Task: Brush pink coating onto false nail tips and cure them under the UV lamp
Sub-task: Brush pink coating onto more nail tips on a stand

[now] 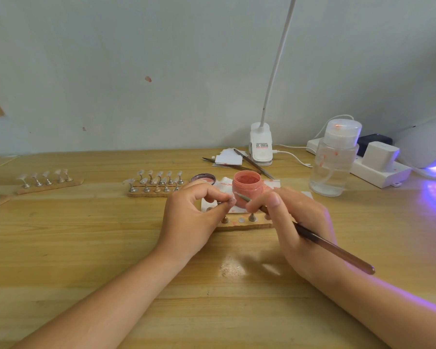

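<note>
Left hand (189, 217), mid-desk (61, 248): fingers curled, thumb and forefinger pinching nail tip (231, 198) at fingertips. Brush (312, 236) bristles just beside tip, pointing left. Right hand (297, 222): thumb and fingers pinching brush shaft. Pink jar (247, 186) open, behind hands. Clip lamp (261, 144), far edge: label print unreadable. UV lamp (428, 147), far right corner, glowing violet.

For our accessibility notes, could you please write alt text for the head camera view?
A person's left hand pinches a false nail tip while the right hand holds a brush to it, above an open pink jar on a wooden table. Racks of nail tips stand left; a UV lamp glows violet at right.
</note>
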The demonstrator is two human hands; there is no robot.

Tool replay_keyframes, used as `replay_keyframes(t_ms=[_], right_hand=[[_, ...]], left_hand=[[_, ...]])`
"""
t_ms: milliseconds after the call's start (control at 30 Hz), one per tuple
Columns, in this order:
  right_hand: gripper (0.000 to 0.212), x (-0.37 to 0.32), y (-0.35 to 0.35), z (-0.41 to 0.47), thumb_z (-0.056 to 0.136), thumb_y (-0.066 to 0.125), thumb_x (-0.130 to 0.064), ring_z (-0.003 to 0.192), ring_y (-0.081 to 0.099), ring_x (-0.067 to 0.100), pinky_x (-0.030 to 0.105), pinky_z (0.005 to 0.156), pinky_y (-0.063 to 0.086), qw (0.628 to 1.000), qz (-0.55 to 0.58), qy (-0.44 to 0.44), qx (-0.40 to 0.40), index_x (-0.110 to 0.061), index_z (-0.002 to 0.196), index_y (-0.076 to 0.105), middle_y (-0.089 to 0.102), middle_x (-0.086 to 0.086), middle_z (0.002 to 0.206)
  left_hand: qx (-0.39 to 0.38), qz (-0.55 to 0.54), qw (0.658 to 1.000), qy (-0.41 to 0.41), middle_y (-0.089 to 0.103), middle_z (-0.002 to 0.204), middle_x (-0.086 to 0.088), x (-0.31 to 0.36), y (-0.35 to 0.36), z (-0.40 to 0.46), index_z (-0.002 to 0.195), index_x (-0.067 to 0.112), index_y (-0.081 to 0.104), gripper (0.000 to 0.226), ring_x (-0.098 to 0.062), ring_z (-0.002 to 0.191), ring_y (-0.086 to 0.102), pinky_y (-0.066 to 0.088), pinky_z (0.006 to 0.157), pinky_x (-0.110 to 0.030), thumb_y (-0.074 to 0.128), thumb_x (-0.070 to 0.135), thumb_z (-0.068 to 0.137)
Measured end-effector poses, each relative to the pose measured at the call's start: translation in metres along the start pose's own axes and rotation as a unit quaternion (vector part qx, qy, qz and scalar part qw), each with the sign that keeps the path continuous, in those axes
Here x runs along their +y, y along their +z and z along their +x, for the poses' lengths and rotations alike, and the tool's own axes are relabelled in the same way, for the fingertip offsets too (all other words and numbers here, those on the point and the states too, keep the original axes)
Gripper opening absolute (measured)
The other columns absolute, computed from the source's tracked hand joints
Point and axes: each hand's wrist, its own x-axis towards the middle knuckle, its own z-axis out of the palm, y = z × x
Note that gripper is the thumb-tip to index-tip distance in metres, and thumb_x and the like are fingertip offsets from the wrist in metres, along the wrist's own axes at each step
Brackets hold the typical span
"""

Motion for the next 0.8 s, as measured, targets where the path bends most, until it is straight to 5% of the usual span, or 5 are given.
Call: replay_keyframes(t_ms=[467, 800], right_hand=[[0.046, -0.0003, -0.0002, -0.0009, 0.094, 0.033, -0.028, 0.065, 0.053, -0.002, 0.016, 0.065, 0.039, 1.000, 0.021, 0.013, 0.007, -0.013, 0.066, 0.066, 0.060, -0.012, 0.065], [0.043, -0.0014, -0.0019, -0.0014, 0.093, 0.035, -0.031, 0.063, 0.057, 0.001, 0.017, 0.065, 0.040, 0.995, 0.073, 0.062, 0.009, -0.018, 0.064, 0.063, 0.063, -0.005, 0.061]], left_hand=[[-0.001, -0.003, 1.000, -0.011, 0.060, 0.060, 0.022, -0.0006, -0.0003, -0.0006, 0.059, 0.028, 0.063, 0.029, -0.002, 0.064, 0.050, 0.036, 0.065, -0.006, 0.077, 0.003, 0.067], [-0.005, -0.006, 1.000, -0.019, 0.062, 0.059, 0.021, -0.0038, -0.0005, -0.0006, 0.063, 0.029, 0.066, 0.023, 0.001, 0.062, 0.054, 0.046, 0.064, -0.016, 0.076, 0.010, 0.070]])
